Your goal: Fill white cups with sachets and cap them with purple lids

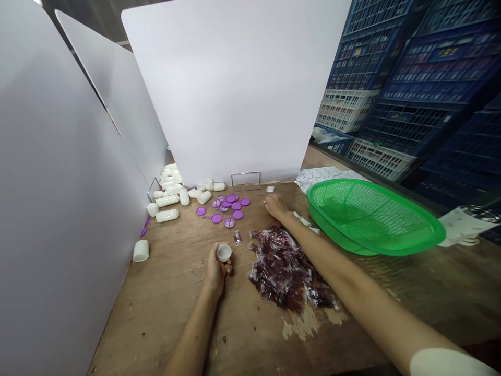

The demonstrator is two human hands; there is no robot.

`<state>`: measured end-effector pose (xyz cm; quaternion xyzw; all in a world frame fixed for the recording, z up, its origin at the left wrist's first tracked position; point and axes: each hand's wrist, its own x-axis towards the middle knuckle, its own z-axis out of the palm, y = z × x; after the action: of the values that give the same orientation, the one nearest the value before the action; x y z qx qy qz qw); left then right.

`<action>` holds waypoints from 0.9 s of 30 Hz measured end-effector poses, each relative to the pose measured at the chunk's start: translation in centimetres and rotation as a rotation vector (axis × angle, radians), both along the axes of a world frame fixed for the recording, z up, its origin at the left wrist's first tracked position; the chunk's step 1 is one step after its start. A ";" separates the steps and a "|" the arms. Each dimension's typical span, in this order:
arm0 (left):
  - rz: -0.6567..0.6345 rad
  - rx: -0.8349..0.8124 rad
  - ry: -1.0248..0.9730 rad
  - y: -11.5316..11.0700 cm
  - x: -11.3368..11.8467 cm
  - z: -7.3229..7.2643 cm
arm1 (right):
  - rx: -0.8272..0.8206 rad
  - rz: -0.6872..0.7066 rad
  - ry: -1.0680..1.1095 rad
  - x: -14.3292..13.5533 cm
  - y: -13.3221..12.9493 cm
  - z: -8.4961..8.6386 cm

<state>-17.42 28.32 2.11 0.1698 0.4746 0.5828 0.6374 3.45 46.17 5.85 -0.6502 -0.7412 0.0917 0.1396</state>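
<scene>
My left hand (217, 266) is closed around a small white cup (224, 253), its open mouth tilted toward me. Just beyond the cup lies one small dark red sachet (237, 238). A large heap of similar dark red sachets (279, 269) spreads to the right, below my right forearm. My right hand (275, 207) is stretched out far across the table with its fingers curled together; a tiny pale bit shows at the fingertips, too small to name. Past it lies a small white packet (270, 189). Purple round lids (231, 199) are scattered left of that hand.
Stacks of white cups (167, 200) lie at the back left, with one short stack (141, 250) nearer. A green plastic basket (376, 219) stands at the right. White partitions (235, 94) rise behind and on the left. Blue crates (422, 78) are piled beyond the table.
</scene>
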 end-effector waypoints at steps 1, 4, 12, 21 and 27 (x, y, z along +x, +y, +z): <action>0.001 0.004 0.004 0.0 0.1 -0.1 | 0.018 0.019 0.017 -0.8 -1.2 0.0; -0.009 0.038 -0.021 0.1 0.7 -0.3 | 0.062 0.185 0.147 -4.6 -6.4 -0.1; 0.004 0.194 -0.037 -0.2 0.9 0.1 | -0.155 0.409 0.672 -8.1 -12.3 0.5; 0.003 0.191 0.003 0.2 0.5 0.1 | -0.155 0.142 0.243 -7.4 -9.0 -2.8; 0.053 0.206 0.142 0.2 0.2 -0.7 | -0.113 0.133 0.238 -9.1 -9.8 -2.0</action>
<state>-17.25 28.55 1.46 0.2625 0.4606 0.6316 0.5658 -5.67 36.39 3.82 -0.5911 -0.7544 0.2188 0.1833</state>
